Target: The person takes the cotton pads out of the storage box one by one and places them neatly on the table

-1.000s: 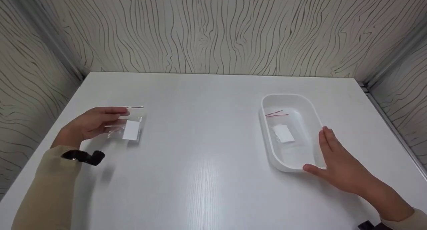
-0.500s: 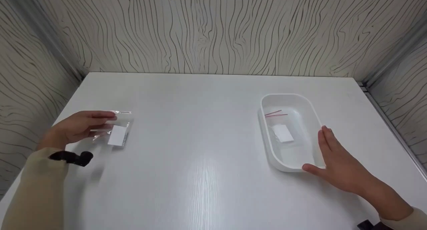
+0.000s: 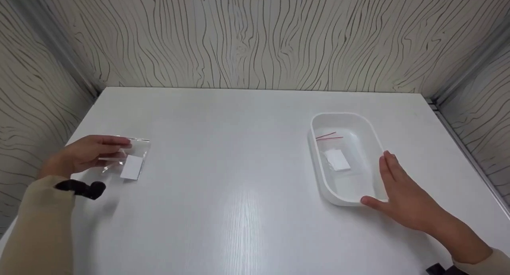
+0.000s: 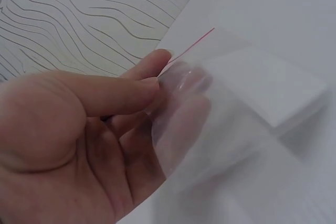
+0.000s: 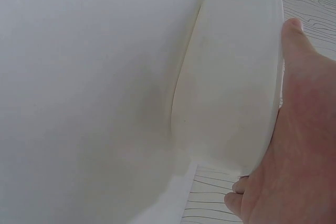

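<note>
At the left of the table, my left hand (image 3: 89, 153) pinches a clear zip bag (image 3: 139, 148) by one side, between thumb and fingers. Inside the bag is a flat white block (image 4: 273, 87), and a red line runs along its top edge in the left wrist view. The bag is held above the table. My right hand (image 3: 412, 199) rests against the near right corner of a white plastic tub (image 3: 322, 175), its fingers straight along the rim. In the tub lies clear bagging with a white piece (image 3: 338, 160) and two red lines (image 3: 330, 138).
The white table (image 3: 231, 155) extends between the two hands. Wood-grain patterned panels (image 3: 255, 36) stand at its back and sides. Dark wrist cameras are strapped over the beige sleeves (image 3: 44, 219).
My left hand has moved left and a little toward me, carrying the zip bag with it. The right hand and the tub stay in place.
</note>
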Available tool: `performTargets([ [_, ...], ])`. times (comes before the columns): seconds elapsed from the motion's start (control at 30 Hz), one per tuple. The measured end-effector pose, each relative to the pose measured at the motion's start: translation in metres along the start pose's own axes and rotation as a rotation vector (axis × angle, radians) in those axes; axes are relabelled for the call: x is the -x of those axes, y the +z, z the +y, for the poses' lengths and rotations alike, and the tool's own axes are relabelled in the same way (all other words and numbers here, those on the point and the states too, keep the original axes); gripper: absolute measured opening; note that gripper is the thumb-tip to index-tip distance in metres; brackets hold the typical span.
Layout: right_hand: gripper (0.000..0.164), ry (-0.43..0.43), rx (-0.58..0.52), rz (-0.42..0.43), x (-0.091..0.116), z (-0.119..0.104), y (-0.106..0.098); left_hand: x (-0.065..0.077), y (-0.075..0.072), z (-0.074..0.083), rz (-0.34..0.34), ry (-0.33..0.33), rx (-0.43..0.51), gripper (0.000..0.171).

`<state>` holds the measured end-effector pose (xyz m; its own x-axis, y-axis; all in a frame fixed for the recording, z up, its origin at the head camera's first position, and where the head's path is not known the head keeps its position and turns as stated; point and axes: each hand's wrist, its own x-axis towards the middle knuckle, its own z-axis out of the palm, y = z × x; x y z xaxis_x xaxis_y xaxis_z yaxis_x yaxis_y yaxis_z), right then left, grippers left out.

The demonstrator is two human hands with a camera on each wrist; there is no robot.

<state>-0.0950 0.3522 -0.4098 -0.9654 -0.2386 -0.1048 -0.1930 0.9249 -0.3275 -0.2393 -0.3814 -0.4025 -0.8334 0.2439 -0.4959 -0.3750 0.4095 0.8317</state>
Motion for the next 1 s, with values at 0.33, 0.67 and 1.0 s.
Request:
performTargets([
  [0.33, 0.118, 0.005, 0.000, -0.001, -0.001, 0.001, 0.000, -0.006, 0.003, -0.001, -0.009, 0.004, -0.244, 0.055],
  [0.67, 0.117, -0.021, 0.003, 0.018, 0.000, 0.002, 0.001, -0.010, 0.010, 0.004, 0.018, 0.027, -0.359, 0.054],
  [1.0, 0.117, -0.016, 0.006, 0.013, -0.001, 0.002, 0.001, -0.015, 0.014, 0.010, 0.069, 0.012, -0.454, 0.053],
])
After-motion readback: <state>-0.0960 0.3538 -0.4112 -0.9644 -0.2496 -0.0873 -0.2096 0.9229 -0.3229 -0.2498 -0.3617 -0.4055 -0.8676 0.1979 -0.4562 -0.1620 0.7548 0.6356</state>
